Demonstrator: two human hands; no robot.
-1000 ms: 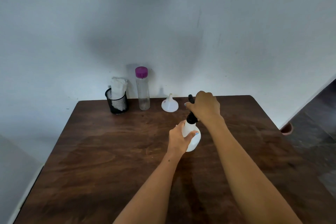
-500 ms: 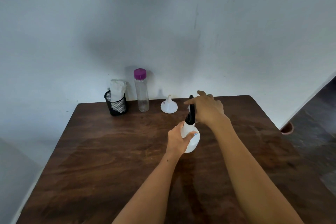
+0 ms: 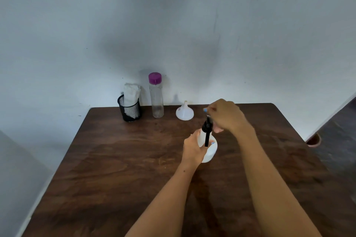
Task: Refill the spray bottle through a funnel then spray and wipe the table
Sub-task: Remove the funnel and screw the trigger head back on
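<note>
The left hand (image 3: 193, 148) holds the white spray bottle (image 3: 209, 149) at mid-table (image 3: 115, 169); the right hand (image 3: 226, 115) grips its black sprayer head (image 3: 207, 127). Behind stand 1 funnel (image 3: 184, 112), 1 clear, seemingly empty bottle (image 3: 156, 95), and 1 mesh cup (image 3: 130, 110) with 1 cloth (image 3: 131, 94).

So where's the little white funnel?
The funnel sits upside down at the table's far edge by the wall, between the purple-capped bottle and the right hand.
</note>
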